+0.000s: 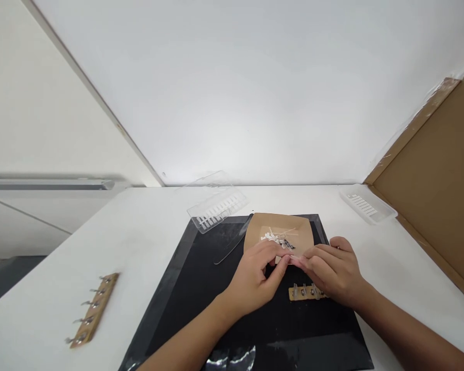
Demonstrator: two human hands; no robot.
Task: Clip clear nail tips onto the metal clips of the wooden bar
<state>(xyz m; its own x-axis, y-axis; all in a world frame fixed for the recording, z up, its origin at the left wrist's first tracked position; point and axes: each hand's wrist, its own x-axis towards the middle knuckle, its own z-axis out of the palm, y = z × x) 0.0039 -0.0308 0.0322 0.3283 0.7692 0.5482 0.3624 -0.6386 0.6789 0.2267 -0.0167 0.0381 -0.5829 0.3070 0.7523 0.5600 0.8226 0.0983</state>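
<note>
My left hand (255,275) and my right hand (332,270) meet over the black mat (185,309), fingertips pinched together on a small pale piece I cannot make out. Just beyond them lies a brown card (280,226) with a heap of small white and dark parts (278,238) on it. Under my right hand a wooden strip with metal pegs (303,292) lies on the mat, partly hidden by the palm. A clear flat tool (232,245) rests on the mat left of the card.
A second wooden strip with metal hooks (93,312) lies at the left on the white table (139,242). A clear plastic box with white slots (216,208) sits behind the mat, another clear tray (367,203) at the right. Cardboard (436,190) leans at the right edge.
</note>
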